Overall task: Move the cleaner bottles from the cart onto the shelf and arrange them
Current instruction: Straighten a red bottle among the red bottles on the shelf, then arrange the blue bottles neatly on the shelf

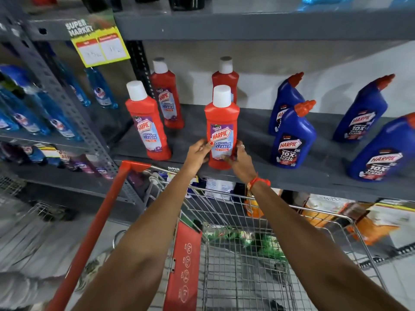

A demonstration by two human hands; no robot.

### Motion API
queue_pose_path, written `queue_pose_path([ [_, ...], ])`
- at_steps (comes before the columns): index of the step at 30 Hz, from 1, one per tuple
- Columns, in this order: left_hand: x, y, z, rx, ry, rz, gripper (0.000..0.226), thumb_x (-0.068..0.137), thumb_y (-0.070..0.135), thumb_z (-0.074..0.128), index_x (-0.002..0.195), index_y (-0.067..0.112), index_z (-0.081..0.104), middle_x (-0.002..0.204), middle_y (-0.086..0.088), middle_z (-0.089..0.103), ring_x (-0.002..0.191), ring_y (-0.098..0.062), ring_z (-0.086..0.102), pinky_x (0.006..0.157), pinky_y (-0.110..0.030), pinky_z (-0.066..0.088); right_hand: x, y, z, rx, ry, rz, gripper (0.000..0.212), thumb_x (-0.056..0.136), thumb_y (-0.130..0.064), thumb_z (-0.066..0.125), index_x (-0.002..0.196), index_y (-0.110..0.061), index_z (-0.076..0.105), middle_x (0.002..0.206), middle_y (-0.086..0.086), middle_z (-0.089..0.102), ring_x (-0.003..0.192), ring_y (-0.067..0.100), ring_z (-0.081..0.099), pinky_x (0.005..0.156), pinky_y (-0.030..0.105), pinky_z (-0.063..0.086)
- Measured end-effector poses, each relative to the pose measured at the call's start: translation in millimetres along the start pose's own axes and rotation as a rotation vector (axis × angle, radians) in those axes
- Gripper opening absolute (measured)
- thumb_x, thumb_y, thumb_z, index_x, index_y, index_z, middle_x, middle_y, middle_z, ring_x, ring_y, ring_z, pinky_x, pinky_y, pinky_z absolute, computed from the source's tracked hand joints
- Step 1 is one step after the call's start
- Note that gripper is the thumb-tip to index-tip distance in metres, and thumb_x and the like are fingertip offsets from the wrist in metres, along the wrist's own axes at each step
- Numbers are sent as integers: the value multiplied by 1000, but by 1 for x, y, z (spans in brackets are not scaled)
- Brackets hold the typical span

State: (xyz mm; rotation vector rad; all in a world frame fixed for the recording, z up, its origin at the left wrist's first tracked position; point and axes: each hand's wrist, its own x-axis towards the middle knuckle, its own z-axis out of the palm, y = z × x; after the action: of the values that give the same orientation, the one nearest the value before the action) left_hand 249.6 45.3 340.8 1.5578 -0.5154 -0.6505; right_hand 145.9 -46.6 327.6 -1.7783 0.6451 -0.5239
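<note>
At shelf [258,135] front | both hands, left [198,153] and right [241,161], clamped on red bottle [221,129] | seven others shelved | cart [247,254] seemingly bottle-free, nearly done

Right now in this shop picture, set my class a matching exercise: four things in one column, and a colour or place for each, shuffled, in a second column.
Things:
1. Bottle held in both hands
2. Bottles with slanted necks
3. Price sign
4. Cart handle

Descriptions:
A. Yellow, hanging from the upper shelf edge
B. Red bar, lower left
C. Red with a white cap, front of the shelf
D. Blue with red caps, right side of the shelf

Pairs: 1-C, 2-D, 3-A, 4-B
</note>
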Motion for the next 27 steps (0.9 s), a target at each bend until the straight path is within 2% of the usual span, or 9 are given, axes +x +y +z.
queue_pose_path([
  [3, -1, 0, 2, 11, 15, 1, 27, 91, 14, 44, 116, 4, 49, 84, 8, 57, 69, 3, 58, 64, -19, 48, -1, -2, 0, 4, 6, 2, 59, 83, -11, 66, 132, -5, 35, 131, 19, 55, 118, 33, 56, 102, 43, 46],
  [6, -7, 1, 6, -28, 48, 46, 27, 90, 9, 45, 115, -2, 48, 85, 3, 58, 60, 10, 62, 55, -9, 51, -7, -2, -1, 25, 18, -14, 59, 83, -10, 65, 133, -5, 33, 130, 17, 56, 115, 28, 56, 98, 36, 46],
  [11, -21, -11, 10, 51, 354, 215, 24, 86, 17, 54, 103, 1, 56, 93, -14, 64, 81, -14, 61, 73, -32, 49, -23, 15, -9, 61, 234, -12, 54, 85, -1, 59, 134, -12, 36, 125, 14, 55, 110, 21, 56, 98, 35, 47],
  [14, -39, -14, 22, 161, 549, 374, 20, 86, 18, 55, 88, -1, 59, 81, -19, 64, 67, -8, 54, 63, -10, 41, -39, 25, -25, 92, 451, 11, 44, 85, 10, 52, 125, -8, 47, 106, 6, 55, 88, 7, 56, 89, 17, 50],
  [16, -49, -12, 40, 204, 499, 422, 20, 86, 17, 54, 82, -2, 57, 68, -11, 56, 56, -1, 48, 55, -5, 36, -45, 33, -41, 143, 628, 18, 38, 83, 13, 51, 116, -5, 52, 99, 6, 56, 81, 2, 55, 83, 16, 52],
  [18, -51, -12, 58, 200, 407, 447, 24, 85, 22, 55, 79, -1, 57, 64, -11, 54, 55, -5, 46, 54, -7, 37, -46, 39, -56, 238, 780, 16, 35, 79, 16, 50, 108, -3, 54, 100, 16, 59, 82, 9, 58, 85, 31, 55],
  [21, -42, -9, 90, 171, 271, 448, 27, 85, 35, 51, 78, 8, 55, 63, -12, 58, 56, -16, 53, 56, -30, 47, -38, 48, -85, 189, 886, -6, 43, 75, 16, 52, 112, -4, 52, 105, 21, 58, 85, 6, 56, 83, 18, 52],
  [24, -26, 2, 123, 98, 101, 351, 20, 85, 36, 48, 93, 19, 54, 87, -2, 64, 77, -12, 61, 72, -41, 53, -25, 57, -112, 96, 805, -32, 47, 72, 8, 56, 114, -13, 49, 100, -14, 45, 107, 34, 52, 92, 46, 50],
  [27, 1, 8, 149, -18, 2, 136, 49, 76, 49, 52, 113, 17, 54, 125, -8, 56, 115, -21, 52, 103, -46, 41, -13, 65, -135, 34, 649, -48, 44, 74, -2, 59, 115, -14, 49, 109, 9, 57, 109, 39, 53, 94, 56, 47],
])
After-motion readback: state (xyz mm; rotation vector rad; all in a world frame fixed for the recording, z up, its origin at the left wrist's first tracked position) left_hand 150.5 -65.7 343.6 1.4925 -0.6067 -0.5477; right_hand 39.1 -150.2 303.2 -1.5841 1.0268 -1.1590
